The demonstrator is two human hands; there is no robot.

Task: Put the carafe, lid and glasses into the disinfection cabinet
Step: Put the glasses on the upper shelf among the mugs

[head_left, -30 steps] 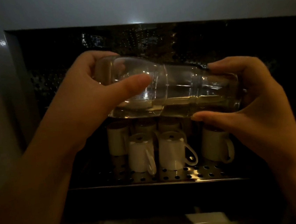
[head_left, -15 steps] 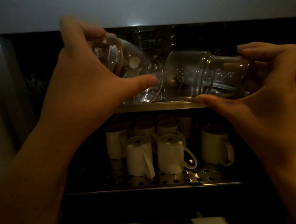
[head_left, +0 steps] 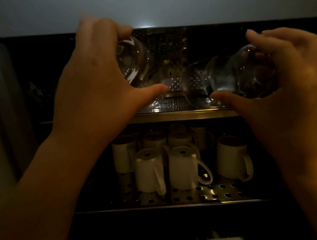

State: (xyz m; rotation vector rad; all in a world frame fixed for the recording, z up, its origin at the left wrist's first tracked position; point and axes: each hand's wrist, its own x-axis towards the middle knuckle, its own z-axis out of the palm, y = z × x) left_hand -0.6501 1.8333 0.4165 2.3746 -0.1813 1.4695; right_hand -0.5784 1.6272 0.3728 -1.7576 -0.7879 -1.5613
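Clear glass tumbler (head_left: 134, 63) gripped in left hand (head_left: 95, 83), tilted, above perforated steel upper shelf (head_left: 174, 114) of dark disinfection cabinet (head_left: 32, 84). Second clear glass tumbler (head_left: 233, 76) clasped on its side in right hand (head_left: 286, 79), rim near shelf. White ceramic mugs (head_left: 182, 166) below both hands.

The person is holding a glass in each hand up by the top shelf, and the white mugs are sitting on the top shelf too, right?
Not quite. The head view shows the white mugs on the bottom shelf. The left hand and right hand do each hold a glass by the top shelf.
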